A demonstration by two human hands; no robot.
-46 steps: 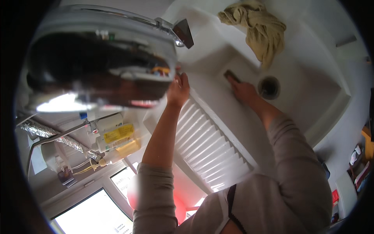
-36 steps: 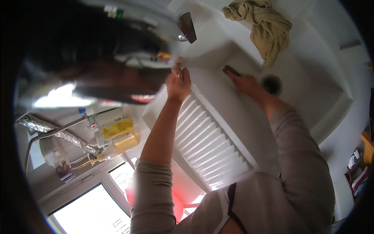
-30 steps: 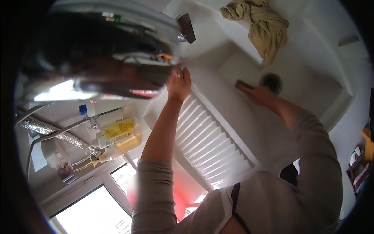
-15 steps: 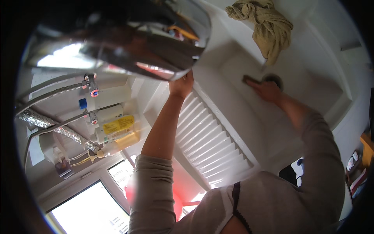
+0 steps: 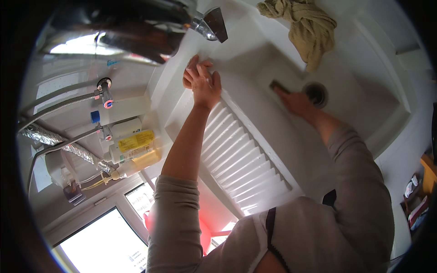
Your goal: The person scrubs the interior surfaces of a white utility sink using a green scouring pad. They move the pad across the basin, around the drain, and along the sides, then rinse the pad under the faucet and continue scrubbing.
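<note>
My right hand (image 5: 295, 103) is down inside the white sink basin (image 5: 291, 136), beside the drain (image 5: 315, 94). Pressed under its fingertips is a small, flat, brownish scrubbing pad (image 5: 276, 85), blurred and mostly covered by the hand. My left hand (image 5: 201, 84) rests on the sink's rim near the top of the ridged drainboard, its fingers loosely bent and apart, with nothing visible in them. A bunched tan cloth (image 5: 314, 34) hangs over a ledge of the sink, above the drain.
Close to the camera, a large shiny metal faucet (image 5: 118, 29) blocks the upper left. A metal spout (image 5: 211, 25) juts out beside it. Several bottles (image 5: 136, 142) stand left of the sink near hoses (image 5: 59, 107) and valves. The ridged drainboard (image 5: 246, 168) lies between my arms.
My right hand has slid left with the pad, away from the drain. The faucet has shifted up and left in view, uncovering my left hand and the spout.
</note>
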